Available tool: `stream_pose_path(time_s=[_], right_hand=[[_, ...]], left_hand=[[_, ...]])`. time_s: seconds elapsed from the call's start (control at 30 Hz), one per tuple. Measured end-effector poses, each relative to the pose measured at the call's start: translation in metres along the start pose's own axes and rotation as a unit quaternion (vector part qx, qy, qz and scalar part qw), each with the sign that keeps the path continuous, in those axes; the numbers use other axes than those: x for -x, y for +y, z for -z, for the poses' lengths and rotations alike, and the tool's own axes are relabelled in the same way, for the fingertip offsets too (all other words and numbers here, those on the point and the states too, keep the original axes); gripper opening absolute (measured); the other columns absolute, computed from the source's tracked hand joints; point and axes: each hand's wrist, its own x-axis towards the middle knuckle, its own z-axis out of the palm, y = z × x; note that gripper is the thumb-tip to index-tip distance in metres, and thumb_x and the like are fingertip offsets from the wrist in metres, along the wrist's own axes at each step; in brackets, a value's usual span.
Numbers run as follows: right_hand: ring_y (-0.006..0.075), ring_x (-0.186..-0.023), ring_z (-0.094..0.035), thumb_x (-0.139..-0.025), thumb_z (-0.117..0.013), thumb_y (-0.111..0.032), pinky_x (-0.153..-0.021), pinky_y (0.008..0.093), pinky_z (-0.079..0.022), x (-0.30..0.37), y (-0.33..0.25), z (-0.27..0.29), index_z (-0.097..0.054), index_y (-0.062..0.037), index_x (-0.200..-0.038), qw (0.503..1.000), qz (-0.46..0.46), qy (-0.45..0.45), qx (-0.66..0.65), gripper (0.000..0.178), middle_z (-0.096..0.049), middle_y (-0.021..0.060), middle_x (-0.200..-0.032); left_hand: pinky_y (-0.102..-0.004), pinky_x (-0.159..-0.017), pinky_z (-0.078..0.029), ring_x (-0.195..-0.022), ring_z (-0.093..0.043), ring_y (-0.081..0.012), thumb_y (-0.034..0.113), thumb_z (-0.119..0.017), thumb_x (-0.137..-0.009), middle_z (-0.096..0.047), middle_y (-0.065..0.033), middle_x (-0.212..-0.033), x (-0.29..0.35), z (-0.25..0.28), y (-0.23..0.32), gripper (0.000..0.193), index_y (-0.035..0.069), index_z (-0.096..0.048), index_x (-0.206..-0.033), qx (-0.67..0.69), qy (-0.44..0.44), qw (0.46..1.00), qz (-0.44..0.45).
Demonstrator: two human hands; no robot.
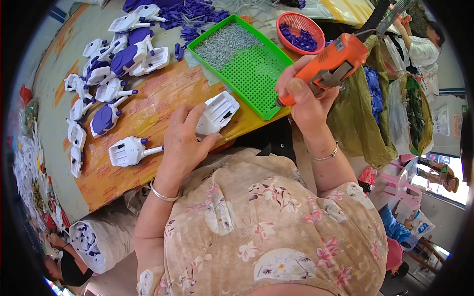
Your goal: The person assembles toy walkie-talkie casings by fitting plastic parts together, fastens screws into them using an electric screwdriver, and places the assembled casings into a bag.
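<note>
My right hand (308,101) is wrapped round an orange electric screwdriver (330,63), its tip pointing down and left beside the green tray's near corner. My left hand (185,140) steadies a white plastic shell (221,112) on the table, thumb and fingers closed on its near-left side. The shell lies open side up, with a small black part inside. Just right of it sits the green perforated tray (269,112), with a heap of small grey screws (222,47) in its far part. Left of my left hand lies a white shell with a purple-tipped stem (129,151).
Several white-and-purple assemblies (123,61) line the table's left side. Loose purple pieces (190,15) are heaped at the back, and a red basket (282,20) holds more. A white sack (111,241) stands below the left edge. Other people (422,49) are at the sides.
</note>
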Motion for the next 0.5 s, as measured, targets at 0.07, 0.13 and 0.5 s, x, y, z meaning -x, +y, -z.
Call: stream_pose_path(time_s=[0.07,0.13,0.5], right_hand=[[0.0143,-0.057,-0.053,-0.083,-0.065,-0.012,-0.056,0.03,-0.047,0.0029,0.0012,-0.0012,-0.05,0.0008,-0.093,1.0,-0.014,0.015,0.014,0.022,-0.057,0.007,-0.07],[0.0145,-0.058,-0.053,-0.083,-0.065,-0.012,-0.056,0.0301,-0.047,0.005,0.0046,-0.0002,-0.05,0.0005,-0.092,1.0,-0.013,0.012,0.017,0.022,-0.057,0.0072,-0.071],[0.0151,-0.06,-0.054,-0.081,-0.069,-0.015,-0.057,0.0302,-0.048,0.0077,0.0059,-0.0034,-0.05,0.0004,-0.093,0.999,-0.001,0.02,0.032,0.027,-0.056,0.0074,-0.074]], left_hand=[[-0.0366,-0.077,-0.048,-0.092,-0.057,-0.0305,0.012,-0.079,-0.064,-0.055,-0.0145,-0.103,0.0005,-0.0001,0.0002,0.058,0.001,-0.057,-0.117,-0.001,0.001,1.0,-0.001],[-0.0367,-0.077,-0.047,-0.091,-0.057,-0.0306,0.012,-0.079,-0.064,-0.054,-0.0144,-0.102,0.0008,-0.0002,0.0004,0.058,0.001,-0.058,-0.117,-0.001,0.002,1.0,-0.001],[-0.0391,-0.076,-0.048,-0.09,-0.056,-0.0317,0.013,-0.079,-0.062,-0.053,-0.014,-0.098,0.0013,-0.0017,-0.0012,0.058,0.0,-0.057,-0.114,0.004,0.019,1.0,-0.015]])
